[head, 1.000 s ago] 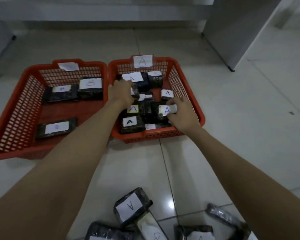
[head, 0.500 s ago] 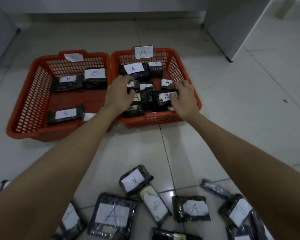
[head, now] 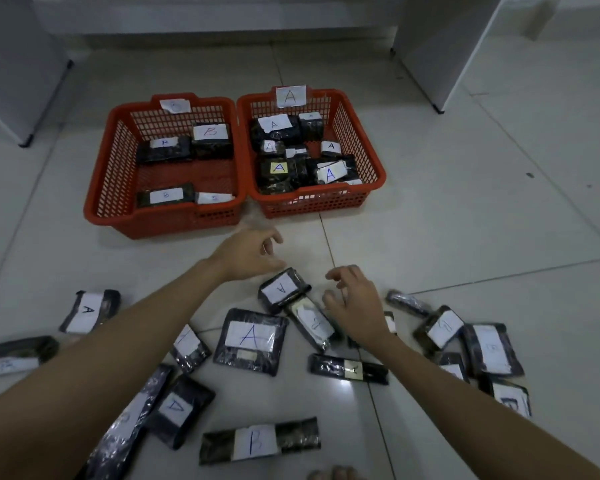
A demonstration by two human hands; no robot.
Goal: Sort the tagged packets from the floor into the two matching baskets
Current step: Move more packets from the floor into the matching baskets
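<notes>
two red baskets sit side by side on the floor (head: pixel 465 237) in the head view: the b basket (head: pixel 101 188) on the left with a few packets, the a basket (head: pixel 374 157) on the right much fuller. both hands are empty and hover low over the unsorted packets spread nearer the person. the left hand (head: pixel 246 258) has its fingers loosely spread, just beside the small a packet (head: pixel 279 289). the right hand (head: pixel 357 299) is also loosely spread, fingers curved, over the long packet (head: pixel 312 322) whose tag is too smeared to read.

risks, as i judge them: the small a packet leans on the long one, so lifting either may drag or flip the other and hide its tag. the unreadable tag could send that packet to the wrong basket unless it is turned and checked. several tags lie upside down to the person, and one reads like a d (head: pixel 175 407), which matches neither basket. the a basket is crowded near its front wall, so a tossed packet might slide out over the rim. glossy wrap may slip in a light pinch.
</notes>
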